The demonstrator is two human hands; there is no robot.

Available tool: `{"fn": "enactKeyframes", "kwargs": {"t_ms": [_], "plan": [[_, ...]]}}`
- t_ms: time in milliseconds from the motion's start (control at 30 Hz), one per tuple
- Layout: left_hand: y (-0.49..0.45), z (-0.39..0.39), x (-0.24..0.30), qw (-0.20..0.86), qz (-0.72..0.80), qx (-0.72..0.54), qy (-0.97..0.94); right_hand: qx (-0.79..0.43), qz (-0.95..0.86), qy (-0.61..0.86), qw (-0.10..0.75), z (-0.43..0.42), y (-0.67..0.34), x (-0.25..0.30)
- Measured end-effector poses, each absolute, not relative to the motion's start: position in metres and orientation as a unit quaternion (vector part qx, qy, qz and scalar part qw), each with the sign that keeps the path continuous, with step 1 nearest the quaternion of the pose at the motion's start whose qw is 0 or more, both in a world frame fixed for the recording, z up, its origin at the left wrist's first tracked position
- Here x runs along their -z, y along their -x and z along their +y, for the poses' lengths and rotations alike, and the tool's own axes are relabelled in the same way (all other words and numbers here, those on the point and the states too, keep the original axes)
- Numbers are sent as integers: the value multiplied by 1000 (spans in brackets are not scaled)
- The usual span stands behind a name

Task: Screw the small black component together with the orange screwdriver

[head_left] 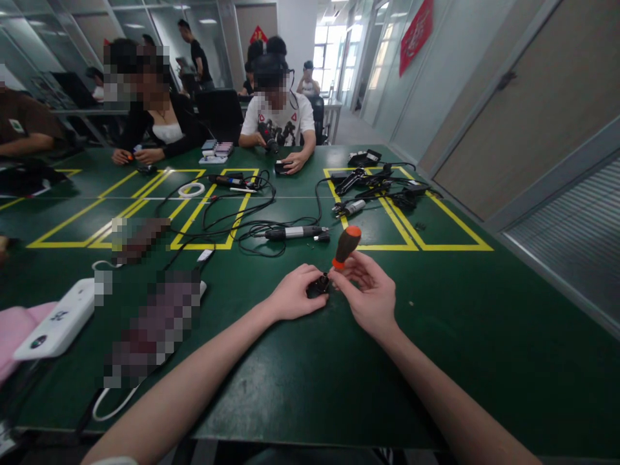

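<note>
My left hand [297, 294] is closed around a small black part [320, 284] on the green table [281, 394], its thumb and fingers on either side. A screwdriver [347, 247] with a dark handle and orange ends stands tilted just right of that part. The fingers of my right hand [371, 290] are closed about the screwdriver's lower end, below the handle. Its tip is hidden by my fingers, so I cannot tell whether it touches the black part.
Ahead lie a grey and black electric screwdriver [295, 232] with cables and a heap of black parts [368, 184] inside yellow tape outlines. A white power bank [58, 320] sits at left. Across the table a person in a white shirt [278, 119] handles a tool.
</note>
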State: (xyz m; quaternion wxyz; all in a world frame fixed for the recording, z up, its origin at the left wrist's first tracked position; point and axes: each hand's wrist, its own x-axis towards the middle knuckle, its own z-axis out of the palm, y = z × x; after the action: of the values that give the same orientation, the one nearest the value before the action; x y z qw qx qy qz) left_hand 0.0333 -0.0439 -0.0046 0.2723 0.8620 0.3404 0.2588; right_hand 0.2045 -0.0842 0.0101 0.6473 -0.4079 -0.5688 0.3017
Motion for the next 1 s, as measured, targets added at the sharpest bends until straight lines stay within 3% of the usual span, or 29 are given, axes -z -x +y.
{"fn": "enactKeyframes", "kwargs": {"t_ms": [1000], "plan": [[-34,-44,5,270,337,-263,-863,-294,-594,405,630,-89,-206,-10]]}}
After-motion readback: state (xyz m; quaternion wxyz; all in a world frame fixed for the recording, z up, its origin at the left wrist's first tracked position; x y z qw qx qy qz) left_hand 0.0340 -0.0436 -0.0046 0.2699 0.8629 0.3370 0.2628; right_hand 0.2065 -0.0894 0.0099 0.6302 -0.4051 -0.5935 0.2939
